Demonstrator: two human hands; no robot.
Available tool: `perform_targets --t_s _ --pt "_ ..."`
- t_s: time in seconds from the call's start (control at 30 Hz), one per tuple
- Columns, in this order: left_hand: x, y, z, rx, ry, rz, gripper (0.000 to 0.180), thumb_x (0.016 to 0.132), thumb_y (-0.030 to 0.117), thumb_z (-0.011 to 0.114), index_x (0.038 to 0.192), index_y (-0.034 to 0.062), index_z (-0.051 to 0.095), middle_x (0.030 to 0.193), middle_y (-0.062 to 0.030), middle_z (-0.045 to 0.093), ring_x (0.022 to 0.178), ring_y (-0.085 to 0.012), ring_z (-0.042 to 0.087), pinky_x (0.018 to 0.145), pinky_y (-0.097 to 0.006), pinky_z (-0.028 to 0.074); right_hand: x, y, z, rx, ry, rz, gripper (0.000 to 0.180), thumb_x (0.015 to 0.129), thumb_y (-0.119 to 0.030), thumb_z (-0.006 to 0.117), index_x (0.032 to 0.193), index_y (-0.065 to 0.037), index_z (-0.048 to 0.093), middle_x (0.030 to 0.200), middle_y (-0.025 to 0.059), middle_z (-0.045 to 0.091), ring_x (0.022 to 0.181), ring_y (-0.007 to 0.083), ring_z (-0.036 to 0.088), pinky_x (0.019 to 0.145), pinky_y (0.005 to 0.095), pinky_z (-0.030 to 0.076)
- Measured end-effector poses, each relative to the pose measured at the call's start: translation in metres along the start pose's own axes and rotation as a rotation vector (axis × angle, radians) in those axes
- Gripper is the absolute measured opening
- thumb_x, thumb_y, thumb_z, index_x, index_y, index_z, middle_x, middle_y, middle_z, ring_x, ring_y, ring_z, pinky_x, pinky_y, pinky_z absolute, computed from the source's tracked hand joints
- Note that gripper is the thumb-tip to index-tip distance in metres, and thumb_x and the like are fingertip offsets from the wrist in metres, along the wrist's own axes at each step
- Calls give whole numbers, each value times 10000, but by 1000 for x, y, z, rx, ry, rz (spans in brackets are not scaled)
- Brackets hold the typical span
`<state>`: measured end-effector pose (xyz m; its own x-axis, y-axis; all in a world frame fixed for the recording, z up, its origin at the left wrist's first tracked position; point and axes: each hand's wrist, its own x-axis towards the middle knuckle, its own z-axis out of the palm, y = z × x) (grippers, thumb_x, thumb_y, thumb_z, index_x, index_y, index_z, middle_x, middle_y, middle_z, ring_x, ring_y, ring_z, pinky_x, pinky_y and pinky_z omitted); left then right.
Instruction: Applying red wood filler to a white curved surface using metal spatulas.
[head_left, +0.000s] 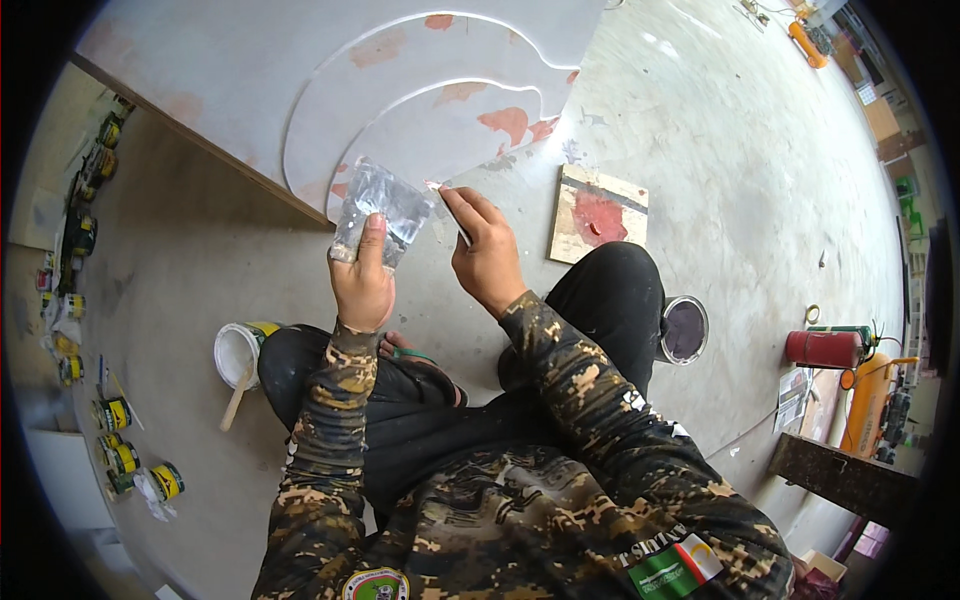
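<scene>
My left hand (pixel 362 290) grips a flat metal spreader plate (pixel 392 205), the thumb on its smeared, shiny face. Close beside its right edge, my right hand (pixel 487 255) is closed round a thin putty knife (pixel 464 237), seen nearly edge-on. The knife's tip is near the plate; I cannot tell whether they touch. Just beyond both hands stands a large grey panel (pixel 230 90) with curved raised lines and reddish filler patches (pixel 505 122). Right of my right hand, a pale board (pixel 566 215) on the floor carries red putty (pixel 600 220).
By my left knee stands a tub (pixel 224 335) of white material with a wooden stick (pixel 236 403). A can (pixel 707 332) of dark paint sits beside my right knee. Several cans (pixel 113 413) line the left. A red fire extinguisher (pixel 822 348) and orange tank (pixel 868 405) lie right.
</scene>
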<state>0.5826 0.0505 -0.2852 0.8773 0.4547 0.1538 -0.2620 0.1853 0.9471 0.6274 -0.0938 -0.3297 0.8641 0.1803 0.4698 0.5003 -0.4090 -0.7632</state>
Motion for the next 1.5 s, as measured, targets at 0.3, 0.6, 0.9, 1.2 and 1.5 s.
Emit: perform_targets --t_s 0.3,0.6,0.9,1.2,1.5 --pt "7 -13 -18 8 -4 -14 258 1047 205 564 1048 -33 666 914 -10 653 809 -82 554 695 -267 457 -20 -39 0 7 -121 -237 739 594 136 599 1310 -46 620 1254 180 591 1182 429 556 1000 486 484" --pt "7 -7 -26 54 -72 -148 285 1030 108 572 1275 -37 588 1174 -73 648 1066 -147 609 922 -318 497 -12 -20 0 -50 -74 -194 687 646 115 604 1304 -82 629 1259 138 603 1160 389 563 965 475 488" --pt "13 -3 -22 -99 -66 -35 240 1021 121 598 1193 -44 631 1126 -46 660 987 -102 595 872 -286 493 2 -11 -17 0 37 -70 645 698 167 552 1295 -58 644 1267 185 629 1158 392 606 986 416 502" --pt "17 -5 -32 -38 -151 -72 300 1012 88 578 1275 -56 583 1186 -91 649 1057 -168 631 927 -323 509 -14 -25 -12 -111 -178 -233 705 661 47 663 1343 -125 607 1312 92 590 1263 359 519 980 459 453" --pt "14 -3 -34 25 -262 -159 289 1013 79 576 1265 -60 597 1174 -72 658 1060 -141 624 923 -307 503 1 4 -11 -57 -1 -88 637 661 121 583 1273 -46 636 1212 164 626 1113 386 585 964 449 481"
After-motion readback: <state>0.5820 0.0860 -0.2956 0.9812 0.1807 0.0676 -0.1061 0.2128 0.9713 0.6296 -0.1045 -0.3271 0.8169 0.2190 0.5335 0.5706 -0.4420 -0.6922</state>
